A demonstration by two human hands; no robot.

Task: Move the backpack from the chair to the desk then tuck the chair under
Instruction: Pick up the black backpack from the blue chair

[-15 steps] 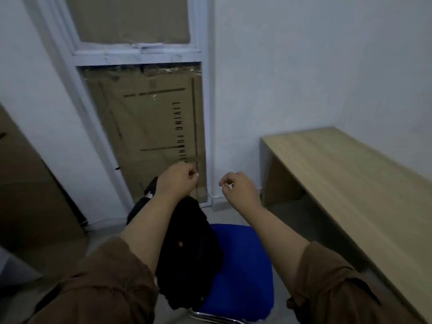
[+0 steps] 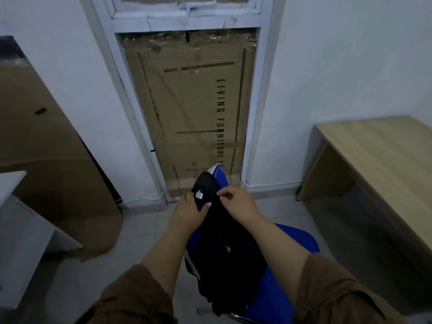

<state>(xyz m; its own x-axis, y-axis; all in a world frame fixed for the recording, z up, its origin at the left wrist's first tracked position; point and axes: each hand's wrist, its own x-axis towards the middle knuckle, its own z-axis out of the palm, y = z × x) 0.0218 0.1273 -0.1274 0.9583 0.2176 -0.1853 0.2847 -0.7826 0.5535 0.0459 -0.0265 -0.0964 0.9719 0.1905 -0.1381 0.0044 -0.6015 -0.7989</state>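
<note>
A black backpack [image 2: 224,253] with a small orange mark stands on the blue chair [image 2: 287,265], leaning against its backrest. My left hand [image 2: 189,213] grips the backpack's top left, next to a white tag. My right hand [image 2: 236,202] pinches the top of the backpack from the right. The light wooden desk [image 2: 383,155] stands to the right against the wall, its top bare.
A large cardboard sheet [image 2: 191,108] fills the window frame straight ahead. More brown cardboard [image 2: 46,164] leans at the left, beside a white furniture piece [image 2: 21,230]. Grey tiled floor [image 2: 280,211] lies between the chair and the desk.
Both hands came down from in front of the cardboard onto the top of the backpack and closed on it. The view swung left, so the desk now sits farther right.
</note>
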